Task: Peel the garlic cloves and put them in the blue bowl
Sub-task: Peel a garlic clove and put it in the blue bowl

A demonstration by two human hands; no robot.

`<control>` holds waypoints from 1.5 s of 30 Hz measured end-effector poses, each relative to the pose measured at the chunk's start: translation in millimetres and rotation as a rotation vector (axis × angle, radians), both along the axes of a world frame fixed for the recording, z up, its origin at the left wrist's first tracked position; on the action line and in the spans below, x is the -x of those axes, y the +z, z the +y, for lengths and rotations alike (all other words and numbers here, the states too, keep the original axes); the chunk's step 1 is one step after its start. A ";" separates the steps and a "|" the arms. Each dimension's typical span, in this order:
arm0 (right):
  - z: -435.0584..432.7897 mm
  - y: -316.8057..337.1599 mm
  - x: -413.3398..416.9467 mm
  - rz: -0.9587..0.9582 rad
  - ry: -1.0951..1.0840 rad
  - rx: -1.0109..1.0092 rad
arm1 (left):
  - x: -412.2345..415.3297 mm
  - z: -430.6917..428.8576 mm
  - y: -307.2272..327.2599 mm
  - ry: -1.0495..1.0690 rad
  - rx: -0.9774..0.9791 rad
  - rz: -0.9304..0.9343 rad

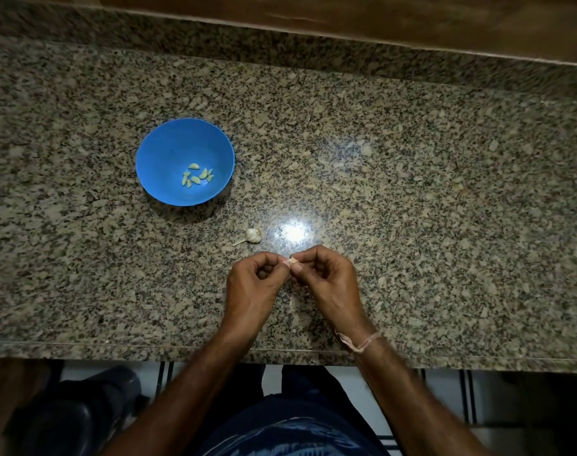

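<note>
A blue bowl stands on the granite counter, left of centre, with several peeled pale cloves lying in its bottom. A small garlic bulb with a short stem lies on the counter between the bowl and my hands. My left hand and my right hand meet just in front of that bulb, and both pinch one small garlic clove between thumb and fingertips. Only a sliver of the clove shows between the fingers.
The speckled granite counter runs across the whole view, its front edge near my forearms and a granite upstand at the back. A bright light glare sits right of the bulb. A thread band circles my right wrist.
</note>
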State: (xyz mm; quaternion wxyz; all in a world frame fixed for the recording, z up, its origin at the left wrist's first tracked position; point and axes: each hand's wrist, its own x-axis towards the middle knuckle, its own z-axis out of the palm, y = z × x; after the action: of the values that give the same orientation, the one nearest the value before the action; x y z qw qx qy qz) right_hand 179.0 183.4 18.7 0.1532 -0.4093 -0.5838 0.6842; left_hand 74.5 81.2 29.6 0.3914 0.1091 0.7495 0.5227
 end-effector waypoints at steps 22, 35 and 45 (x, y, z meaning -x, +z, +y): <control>5.9 -8.6 -0.4 -0.019 -0.178 0.596 | 0.9 -1.2 -30.8 -0.084 0.146 0.214; 6.7 -5.8 -4.0 -0.045 0.004 0.391 | 9.0 0.1 -18.5 -0.056 0.085 0.211; 5.9 -14.1 -4.7 -0.117 0.070 -0.072 | 10.9 -4.4 -19.3 -0.144 0.076 0.249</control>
State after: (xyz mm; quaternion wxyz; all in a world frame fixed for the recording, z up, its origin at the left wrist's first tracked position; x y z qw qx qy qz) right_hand 183.7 189.2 4.6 0.1093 -0.4221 -0.6301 0.6426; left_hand 63.6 76.8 10.3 0.3358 0.2117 0.8018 0.4468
